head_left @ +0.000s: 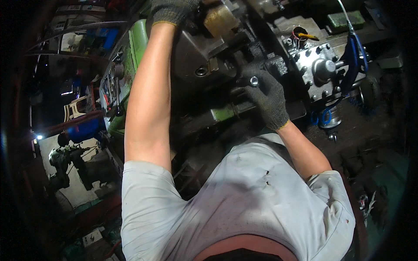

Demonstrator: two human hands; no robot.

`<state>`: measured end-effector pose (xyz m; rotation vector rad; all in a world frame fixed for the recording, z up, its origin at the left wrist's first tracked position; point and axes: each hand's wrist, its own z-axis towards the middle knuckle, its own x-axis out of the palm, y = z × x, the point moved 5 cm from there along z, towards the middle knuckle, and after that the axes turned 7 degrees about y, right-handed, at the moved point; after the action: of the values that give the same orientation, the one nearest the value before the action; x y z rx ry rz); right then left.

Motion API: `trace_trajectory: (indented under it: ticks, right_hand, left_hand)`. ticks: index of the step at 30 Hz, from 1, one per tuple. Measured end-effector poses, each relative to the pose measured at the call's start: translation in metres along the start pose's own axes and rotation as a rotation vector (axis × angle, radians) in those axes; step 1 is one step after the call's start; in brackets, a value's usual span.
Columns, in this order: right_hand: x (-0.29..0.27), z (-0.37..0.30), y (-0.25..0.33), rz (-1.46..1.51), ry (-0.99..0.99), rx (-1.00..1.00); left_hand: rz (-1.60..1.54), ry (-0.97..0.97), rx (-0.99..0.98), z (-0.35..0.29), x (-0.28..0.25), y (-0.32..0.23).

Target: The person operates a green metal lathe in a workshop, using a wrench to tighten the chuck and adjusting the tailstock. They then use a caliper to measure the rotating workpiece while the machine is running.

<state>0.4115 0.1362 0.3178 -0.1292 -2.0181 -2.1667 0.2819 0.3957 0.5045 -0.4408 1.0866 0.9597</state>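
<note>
My left hand (174, 11), in a dark grey knitted glove with a yellow cuff, reaches to the far side of a lathe-like machine (191, 54). Its fingers are cut off by the upper edge or lost in shadow, so what they touch is hidden. Nearer to me, my right hand (267, 95) wears a matching glove, with fingers curled at the machine's dark middle. A small metal part with a shiny round end (254, 81) shows between its thumb and fingers; the rest of it is hidden. Beyond the left hand's wrist sits a worn yellowish metal block (220, 19).
Right of my right hand stands a bolted metal housing (324, 69) with a round boss. A dark blue air gun (352, 58) hangs there on a hose. A yellow-handled tool (308, 36) rests in a round holder. Green machine casing (138, 41) rises at left; a beige chair (76, 108) stands beyond.
</note>
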Motion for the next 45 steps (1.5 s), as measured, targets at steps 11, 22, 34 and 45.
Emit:
trace_trajectory:
  ticks: [11, 22, 34, 45]
  right_hand:
    - [0.037, -0.007, 0.011, 0.050, 0.237, -0.077]
    - [0.044, 0.001, 0.007, -0.055, 0.320, -0.099]
    - [0.036, -0.002, 0.002, 0.001, 0.421, -0.070]
    - [0.029, -0.001, -0.011, -0.084, 0.442, -0.037]
  left_hand:
    - [-0.020, -0.117, 0.088, 0.001, 0.007, 0.007]
    - [-0.062, -0.088, 0.048, 0.000, 0.007, 0.009]
    - [-0.126, -0.061, 0.023, 0.000, 0.003, 0.007]
    - [-0.130, -0.033, 0.001, 0.002, 0.006, 0.012]
